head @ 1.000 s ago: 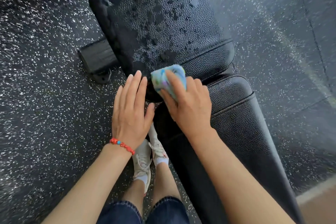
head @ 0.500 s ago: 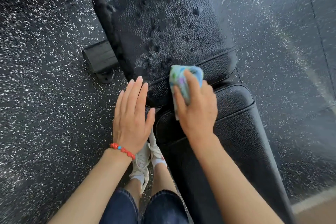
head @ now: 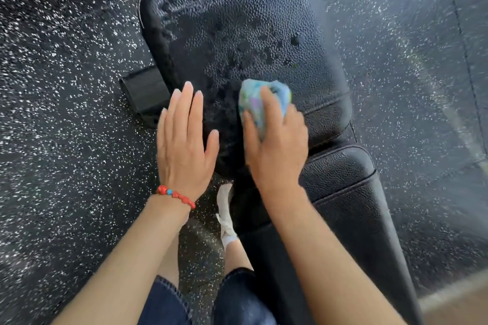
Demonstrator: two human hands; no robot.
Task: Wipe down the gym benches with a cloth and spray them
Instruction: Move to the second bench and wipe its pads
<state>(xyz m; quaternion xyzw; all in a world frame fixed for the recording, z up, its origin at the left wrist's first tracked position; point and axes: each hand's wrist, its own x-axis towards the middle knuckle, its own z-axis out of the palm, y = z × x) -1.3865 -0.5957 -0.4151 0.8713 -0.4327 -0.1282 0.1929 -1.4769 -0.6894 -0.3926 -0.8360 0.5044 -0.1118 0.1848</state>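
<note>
A black padded gym bench runs up the middle of the head view, its far pad (head: pixel 250 24) wet with spray droplets and its near pad (head: pixel 340 174) dry. My right hand (head: pixel 277 145) grips a bunched blue patterned cloth (head: pixel 260 103) and presses it on the near end of the wet pad. My left hand (head: pixel 184 140), with a red bead bracelet at the wrist, is flat with straight fingers at the pad's left edge. No spray bottle is in view.
Black speckled rubber floor (head: pixel 60 113) surrounds the bench. A black bench foot (head: pixel 145 95) sticks out to the left of the pad. My white shoe (head: pixel 225 208) and jeans stand beside the near pad. A pale floor strip (head: pixel 454 301) lies at the bottom right.
My right hand has slid the cloth away from me, from the gap between the pads up onto the wet far pad. My left hand has stayed flat at the pad's left edge.
</note>
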